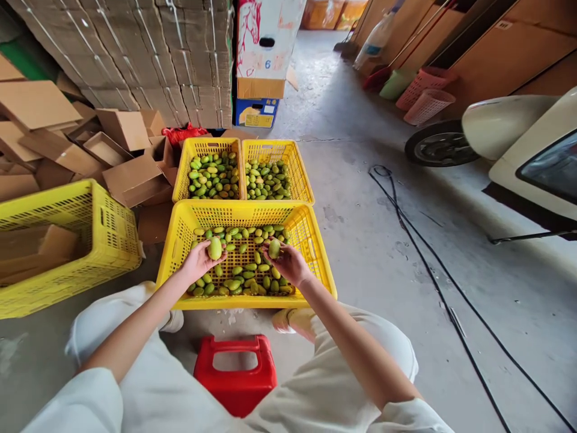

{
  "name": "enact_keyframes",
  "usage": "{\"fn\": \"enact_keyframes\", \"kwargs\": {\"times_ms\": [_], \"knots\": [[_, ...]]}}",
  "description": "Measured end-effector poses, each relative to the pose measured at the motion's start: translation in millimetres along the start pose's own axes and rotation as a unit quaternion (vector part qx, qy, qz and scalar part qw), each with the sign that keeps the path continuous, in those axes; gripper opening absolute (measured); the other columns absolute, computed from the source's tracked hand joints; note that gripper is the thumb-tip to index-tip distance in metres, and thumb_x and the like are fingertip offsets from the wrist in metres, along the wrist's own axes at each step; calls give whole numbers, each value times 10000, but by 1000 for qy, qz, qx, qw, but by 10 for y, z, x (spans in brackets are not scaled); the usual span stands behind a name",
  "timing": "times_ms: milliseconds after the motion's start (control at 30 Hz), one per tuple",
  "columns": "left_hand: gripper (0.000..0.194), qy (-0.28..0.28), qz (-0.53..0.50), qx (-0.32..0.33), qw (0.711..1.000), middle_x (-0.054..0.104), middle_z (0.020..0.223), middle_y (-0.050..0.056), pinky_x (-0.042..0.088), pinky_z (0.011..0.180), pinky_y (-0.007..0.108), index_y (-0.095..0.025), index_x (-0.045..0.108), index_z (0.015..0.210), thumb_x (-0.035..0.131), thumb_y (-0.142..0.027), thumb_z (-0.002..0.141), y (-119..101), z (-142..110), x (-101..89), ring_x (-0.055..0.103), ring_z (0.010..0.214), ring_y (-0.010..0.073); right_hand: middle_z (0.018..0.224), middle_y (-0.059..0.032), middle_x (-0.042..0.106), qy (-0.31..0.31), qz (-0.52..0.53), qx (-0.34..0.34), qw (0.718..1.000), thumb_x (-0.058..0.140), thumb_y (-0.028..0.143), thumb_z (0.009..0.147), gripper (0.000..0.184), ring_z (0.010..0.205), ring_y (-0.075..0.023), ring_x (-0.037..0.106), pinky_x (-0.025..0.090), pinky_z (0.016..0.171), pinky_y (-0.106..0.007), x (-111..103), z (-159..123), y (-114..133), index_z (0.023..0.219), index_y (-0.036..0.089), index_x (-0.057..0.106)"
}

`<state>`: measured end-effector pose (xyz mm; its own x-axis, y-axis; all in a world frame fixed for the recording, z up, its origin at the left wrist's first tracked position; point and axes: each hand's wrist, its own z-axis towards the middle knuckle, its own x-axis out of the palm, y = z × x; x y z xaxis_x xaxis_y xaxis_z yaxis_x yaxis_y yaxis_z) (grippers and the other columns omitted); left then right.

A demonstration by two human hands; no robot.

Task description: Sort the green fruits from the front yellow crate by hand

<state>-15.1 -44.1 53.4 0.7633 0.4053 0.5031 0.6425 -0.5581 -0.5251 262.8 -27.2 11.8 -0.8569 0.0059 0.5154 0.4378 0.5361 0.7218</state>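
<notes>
Between the fingers of my left hand (202,261) is a pale green oval fruit (215,248), much like a small mango. My right hand (289,263) holds a similar green fruit (274,248) at its fingertips. Both hands are above a large yellow plastic crate (246,304), apart from each other, palms turned up. Inside it, many green and yellowish fruits (235,284) lie scattered over the slotted bottom. Touching its far side are two smaller yellow crates, the left one (179,174) and the right one (303,174), both holding more such fruits.
A red plastic stool or container (234,385) stands between my legs. To the left are a yellow crate (115,240) with cardboard and a pile of cardboard boxes (130,177). Black cable (433,270) runs across the floor at right, near a parked vehicle (532,144).
</notes>
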Motion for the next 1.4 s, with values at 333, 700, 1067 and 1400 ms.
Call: {"fn": "enact_keyframes", "kwargs": {"times_ms": [333, 700, 1067, 1400], "knots": [[78, 40, 88, 15, 995, 766, 994, 136, 651, 647, 279, -126, 639, 1037, 642, -163, 968, 60, 65, -44, 765, 766, 194, 802, 40, 652, -35, 45, 31, 998, 832, 173, 631, 430, 674, -127, 628, 488, 546, -215, 26, -74, -24, 886, 254, 496], [221, 28, 36, -25, 999, 765, 974, 138, 650, 676, 350, -146, 613, 1167, 577, -184, 953, 52, 72, -22, 779, 860, 260, 856, -39, 737, 30, 120, 65, 990, 655, 202, 803, 258, 866, -253, 752, 678, 749, -413, 72, -39, 4, 1059, 242, 652], [334, 77, 102, 51, 991, 625, 764, -10, 503, 529, 185, -167, 610, 879, 892, -143, 701, 69, 28, -34, 639, 626, 104, 705, 65, 586, 2, 73, 35, 997, 951, 213, 648, 471, 515, -43, 467, 329, 395, -111, 158, -106, 13, 813, 220, 511], [212, 59, 99, 23, 993, 660, 728, 45, 505, 484, 232, -135, 681, 892, 690, -347, 907, 47, 46, 0, 618, 563, 131, 853, -48, 745, 22, 96, 64, 993, 706, 332, 863, 198, 747, -195, 720, 620, 633, -294, 194, -107, 56, 1021, 217, 673]]}}
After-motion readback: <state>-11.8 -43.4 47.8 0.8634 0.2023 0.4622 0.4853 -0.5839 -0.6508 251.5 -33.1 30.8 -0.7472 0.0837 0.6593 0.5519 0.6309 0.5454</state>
